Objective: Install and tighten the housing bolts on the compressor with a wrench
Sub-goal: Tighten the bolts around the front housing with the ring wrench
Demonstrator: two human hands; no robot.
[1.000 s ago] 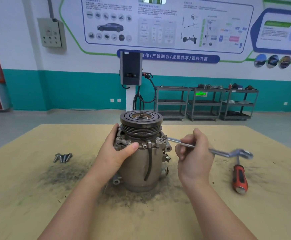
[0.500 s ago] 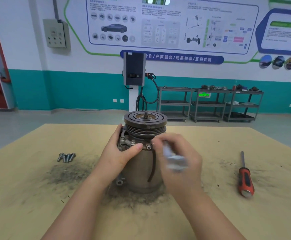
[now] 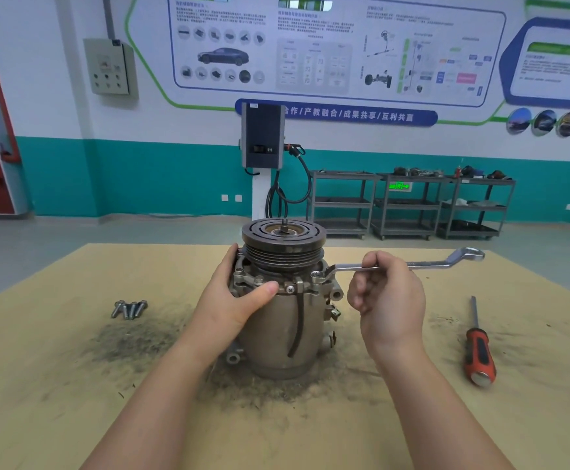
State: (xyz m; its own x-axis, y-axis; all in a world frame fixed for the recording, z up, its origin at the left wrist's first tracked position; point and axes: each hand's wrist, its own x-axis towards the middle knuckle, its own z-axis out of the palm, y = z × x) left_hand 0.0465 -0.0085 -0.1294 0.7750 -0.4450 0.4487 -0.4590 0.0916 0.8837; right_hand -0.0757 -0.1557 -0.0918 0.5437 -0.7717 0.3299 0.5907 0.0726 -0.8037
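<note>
The grey compressor (image 3: 276, 334) stands upright on the table, its dark grooved pulley (image 3: 283, 245) on top. My left hand (image 3: 239, 296) wraps round the housing's upper left side, thumb across the front flange. My right hand (image 3: 385, 293) grips the shank of a silver ring wrench (image 3: 426, 264). The wrench's near ring sits on a housing bolt (image 3: 317, 275) at the flange's right front. Its far end points right and slightly away. Several loose bolts (image 3: 129, 308) lie together on the table to the left.
A red-handled screwdriver (image 3: 478, 351) lies on the table at the right. Dark grit is spread round the compressor's base and to its left on the tan tabletop (image 3: 73, 401). Grey shelf carts and a charger stand by the far wall.
My right hand swung the wrench in toward the front of the compressor, then back out to the right with the ring on the bolt. The left hand stayed on the housing.
</note>
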